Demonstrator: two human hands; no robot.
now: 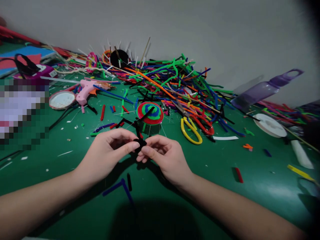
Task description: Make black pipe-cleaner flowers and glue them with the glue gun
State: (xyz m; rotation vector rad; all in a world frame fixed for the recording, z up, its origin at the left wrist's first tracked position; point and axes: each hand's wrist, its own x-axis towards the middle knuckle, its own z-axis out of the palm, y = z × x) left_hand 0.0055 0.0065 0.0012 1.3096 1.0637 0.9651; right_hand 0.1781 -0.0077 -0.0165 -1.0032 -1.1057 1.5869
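Both of my hands meet over the green mat [215, 166], pinching a black pipe cleaner [138, 133] between them. My left hand [110, 150] grips it from the left with thumb and fingers closed. From the right, my right hand [162, 155] holds the same piece, fingers curled round its bent lower end. The pipe cleaner's free end sticks up and back toward a round coiled disc [150, 113] of red, green and blue rings lying just behind my hands.
A big heap of coloured pipe cleaners [175, 83] fills the back of the mat. A pink glue gun [86, 91] and a white lid [61, 100] lie at left, yellow-handled scissors [191, 131] right of the disc, a purple bottle [262, 90] and white dish [270, 125] at right. Short cut pieces lie scattered about.
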